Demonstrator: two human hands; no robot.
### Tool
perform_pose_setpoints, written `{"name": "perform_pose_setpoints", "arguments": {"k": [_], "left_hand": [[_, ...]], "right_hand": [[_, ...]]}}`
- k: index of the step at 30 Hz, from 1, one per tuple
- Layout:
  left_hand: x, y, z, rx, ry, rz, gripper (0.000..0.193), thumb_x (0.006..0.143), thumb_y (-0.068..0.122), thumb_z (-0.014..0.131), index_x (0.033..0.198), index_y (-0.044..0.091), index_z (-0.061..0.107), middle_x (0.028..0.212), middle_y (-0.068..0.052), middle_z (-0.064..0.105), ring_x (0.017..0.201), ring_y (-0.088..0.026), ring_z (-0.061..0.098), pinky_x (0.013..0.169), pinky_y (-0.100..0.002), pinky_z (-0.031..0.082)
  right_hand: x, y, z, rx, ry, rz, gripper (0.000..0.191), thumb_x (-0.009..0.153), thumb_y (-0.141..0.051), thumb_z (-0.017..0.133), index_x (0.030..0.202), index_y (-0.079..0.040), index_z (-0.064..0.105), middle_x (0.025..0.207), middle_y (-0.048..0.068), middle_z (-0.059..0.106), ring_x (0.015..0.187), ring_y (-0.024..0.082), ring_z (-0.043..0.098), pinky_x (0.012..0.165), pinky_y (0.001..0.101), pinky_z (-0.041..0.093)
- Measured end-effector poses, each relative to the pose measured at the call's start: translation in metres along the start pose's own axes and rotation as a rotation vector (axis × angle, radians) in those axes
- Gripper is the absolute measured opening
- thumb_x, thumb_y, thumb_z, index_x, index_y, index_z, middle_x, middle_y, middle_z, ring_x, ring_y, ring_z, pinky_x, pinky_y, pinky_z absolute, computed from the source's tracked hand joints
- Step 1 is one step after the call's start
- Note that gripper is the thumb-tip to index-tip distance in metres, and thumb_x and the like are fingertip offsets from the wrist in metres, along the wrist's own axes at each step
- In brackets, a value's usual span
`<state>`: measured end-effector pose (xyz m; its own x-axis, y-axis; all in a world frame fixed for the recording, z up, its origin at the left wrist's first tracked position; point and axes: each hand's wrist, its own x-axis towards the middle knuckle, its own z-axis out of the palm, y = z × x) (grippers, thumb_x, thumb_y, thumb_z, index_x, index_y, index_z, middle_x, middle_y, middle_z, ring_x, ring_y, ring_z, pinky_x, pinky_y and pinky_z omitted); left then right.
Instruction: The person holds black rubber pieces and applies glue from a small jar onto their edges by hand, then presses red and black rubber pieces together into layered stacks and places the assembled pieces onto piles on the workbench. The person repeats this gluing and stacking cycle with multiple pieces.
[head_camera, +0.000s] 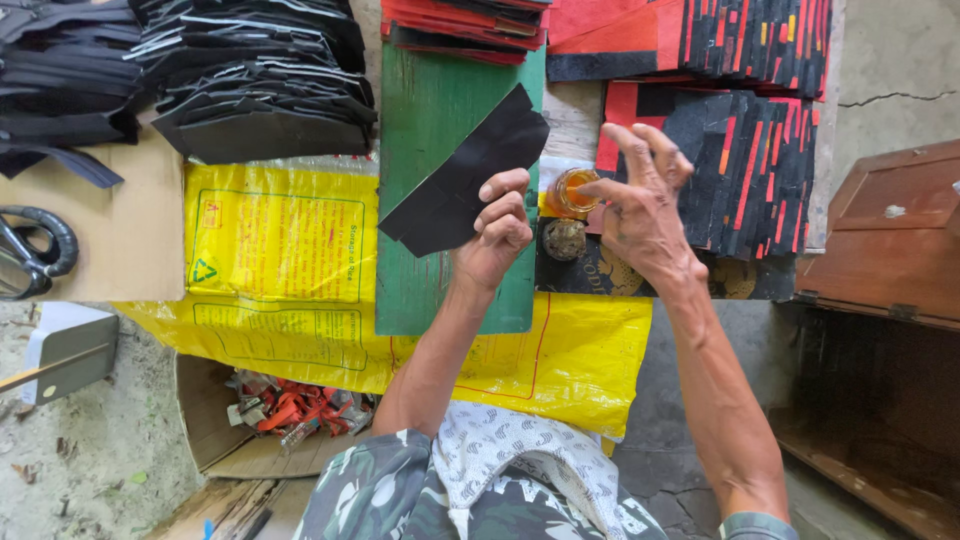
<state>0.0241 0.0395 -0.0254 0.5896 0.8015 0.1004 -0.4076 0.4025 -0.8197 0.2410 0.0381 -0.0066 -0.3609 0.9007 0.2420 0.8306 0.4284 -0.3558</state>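
Observation:
My left hand (497, 228) is shut on a black cut piece (462, 176) of sheet material, held tilted over a green board (425, 110). My right hand (640, 205) hovers with fingers spread, its forefinger reaching toward a small jar of amber glue (572, 190). Just below the jar sits a round dark lid or brush head (565, 239). Both stand on a dark printed sheet (610, 275).
Stacks of black cut pieces (255, 85) lie at the top left. Red and black pieces (745, 150) are piled at the top right. A yellow sack (280, 260) covers the work surface. Scissors (35, 250) rest at the left, a wooden box (885, 235) at the right, a carton of scraps (290, 410) below.

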Motion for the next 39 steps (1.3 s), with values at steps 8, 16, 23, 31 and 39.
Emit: {"name": "perform_pose_setpoints", "arguments": {"k": [8,16,23,31,39], "left_hand": [[0.008,-0.001,0.002,0.091,0.000,0.029,0.019,0.089,0.006,0.062,0.095,0.006,0.044,0.092,-0.004,0.042,0.072,-0.015,0.044,0.063,-0.029,0.038],[0.013,-0.004,0.003,0.094,-0.006,0.056,0.031,0.082,0.012,0.069,0.107,0.006,0.050,0.101,-0.004,0.048,0.093,-0.018,0.048,0.083,-0.035,0.041],[0.017,-0.002,0.005,0.144,-0.018,0.048,0.038,0.086,0.016,0.070,0.116,0.004,0.049,0.108,-0.006,0.047,0.095,-0.019,0.048,0.083,-0.034,0.041],[0.021,0.004,0.002,0.330,-0.017,0.057,0.051,0.083,0.017,0.074,0.124,-0.001,0.049,0.115,-0.011,0.044,0.097,-0.021,0.049,0.083,-0.034,0.045],[0.016,0.043,-0.005,0.713,0.026,-0.004,0.036,0.098,0.001,0.073,0.128,0.000,0.053,0.124,-0.019,0.053,0.095,-0.020,0.057,0.066,-0.026,0.058]], "right_hand": [[-0.003,-0.005,-0.007,-0.048,-0.023,-0.002,0.034,0.068,0.006,0.070,0.092,-0.016,0.080,0.152,0.009,0.053,0.146,0.032,0.037,0.117,0.0472,0.024],[-0.003,-0.004,-0.006,0.017,-0.062,0.011,0.031,0.068,0.000,0.077,0.093,-0.018,0.081,0.148,0.009,0.053,0.142,0.033,0.039,0.113,0.0497,0.025],[-0.004,-0.001,-0.001,0.035,-0.122,0.034,0.033,0.067,-0.005,0.082,0.097,-0.020,0.082,0.148,0.008,0.052,0.140,0.033,0.038,0.112,0.0521,0.025],[-0.007,0.005,0.003,-0.002,-0.141,0.047,0.043,0.066,0.005,0.072,0.099,-0.020,0.083,0.148,0.008,0.053,0.140,0.033,0.039,0.112,0.0505,0.026],[-0.006,-0.001,-0.007,0.190,0.072,0.100,0.034,0.072,0.014,0.061,0.087,-0.012,0.078,0.145,0.008,0.059,0.142,0.031,0.045,0.113,0.0461,0.035]]}}
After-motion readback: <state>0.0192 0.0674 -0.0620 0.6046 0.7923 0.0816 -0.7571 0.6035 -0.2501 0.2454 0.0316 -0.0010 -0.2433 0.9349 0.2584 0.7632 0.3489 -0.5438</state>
